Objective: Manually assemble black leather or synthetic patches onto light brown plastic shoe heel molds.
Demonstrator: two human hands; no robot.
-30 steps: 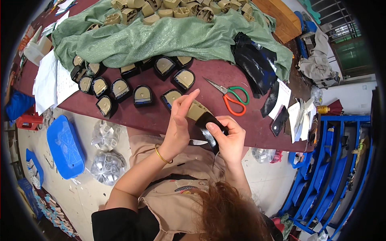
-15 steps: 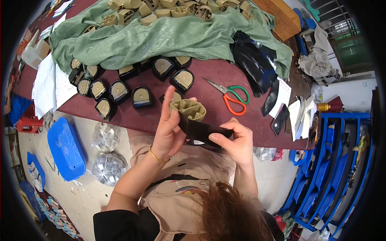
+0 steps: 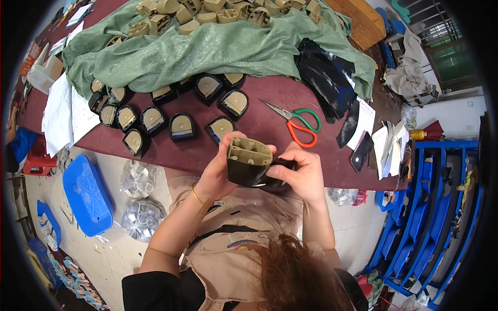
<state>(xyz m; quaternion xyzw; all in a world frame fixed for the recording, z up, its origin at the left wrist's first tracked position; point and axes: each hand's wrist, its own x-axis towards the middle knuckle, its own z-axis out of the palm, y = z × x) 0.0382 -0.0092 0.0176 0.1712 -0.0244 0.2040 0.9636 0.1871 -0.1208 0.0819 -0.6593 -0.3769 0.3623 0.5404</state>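
Tan plastic heel block (image 3: 249, 154), half wrapped in black covering material (image 3: 254, 175), sits between both hands above the table edge. Left hand (image 3: 220, 173) grips its left side, steadying it; right hand (image 3: 301, 173) pinches the black wrap against the right side, apparently to pull it taut. Beyond the hands: covered heels (image 3: 181, 126) in rows, scissors (image 3: 298, 120), green sack cloth (image 3: 218, 49) under bare blocks.

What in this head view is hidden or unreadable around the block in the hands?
- Lower side of the tan block: hidden by the black cover and the left hand.
- Right hand fingertips: tucked behind the cover.
- Papers at the table's right end: too small to read.
- Tan blocks on the green cloth: cut off by the top edge.
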